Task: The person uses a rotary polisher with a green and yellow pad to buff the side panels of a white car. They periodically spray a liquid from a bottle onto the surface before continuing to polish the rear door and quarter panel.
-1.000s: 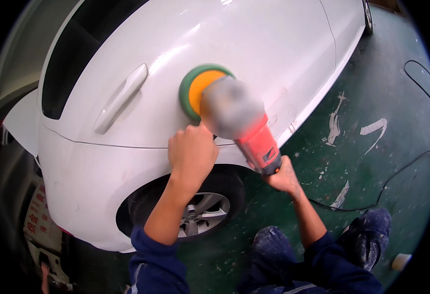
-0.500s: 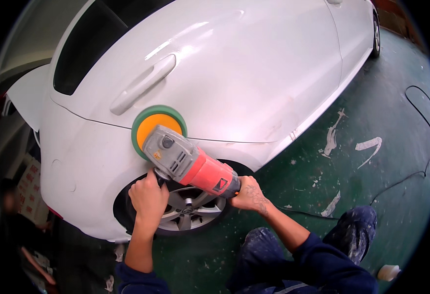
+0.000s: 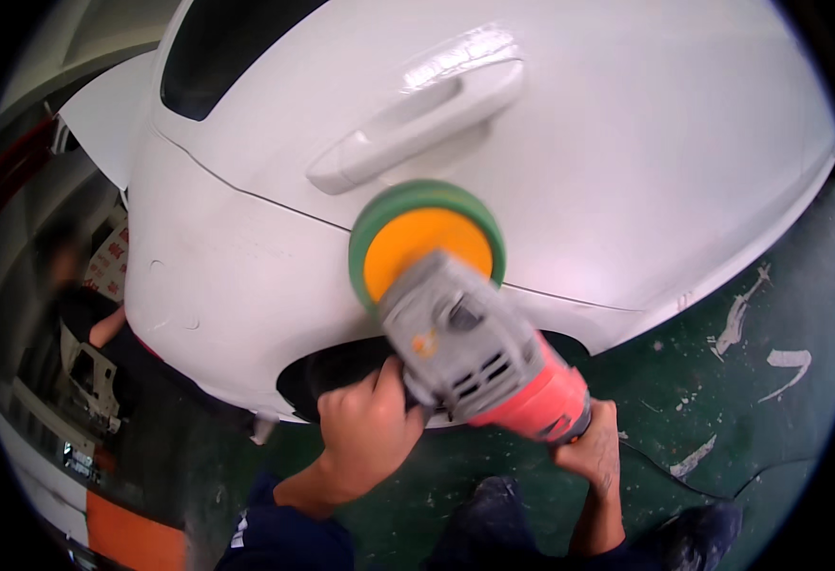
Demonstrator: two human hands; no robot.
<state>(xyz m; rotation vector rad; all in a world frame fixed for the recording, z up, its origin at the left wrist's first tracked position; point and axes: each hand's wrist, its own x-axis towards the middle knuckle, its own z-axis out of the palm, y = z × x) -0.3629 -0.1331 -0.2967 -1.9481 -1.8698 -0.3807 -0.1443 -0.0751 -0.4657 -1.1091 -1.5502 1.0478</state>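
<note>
Both hands grip a red and grey polishing machine (image 3: pixel 494 352). My left hand (image 3: pixel 368 433) is closed around its black side handle, and my right hand (image 3: pixel 593 447) wraps the dark rear end of its body. At the head sits a round pad (image 3: pixel 427 233), green at the rim with an orange disc in the middle. It lies over the white car's rear door and the panel seam, just below the door handle (image 3: pixel 417 128). Whether the pad presses on the paint cannot be told. Under the machine, the wheel arch (image 3: pixel 327 371) is partly hidden.
A black power cord (image 3: pixel 670 473) runs over the green floor, which carries whitish scraps (image 3: pixel 739 314). At the left another person (image 3: pixel 84 295) is beside the car's rear. An orange block (image 3: pixel 137 533) shows at the lower left. My knees are below the machine.
The view has moved closer to the car and shifted. The polisher and both hands now appear larger and further right, with the pad still below the door handle. Both hands keep their grip.
</note>
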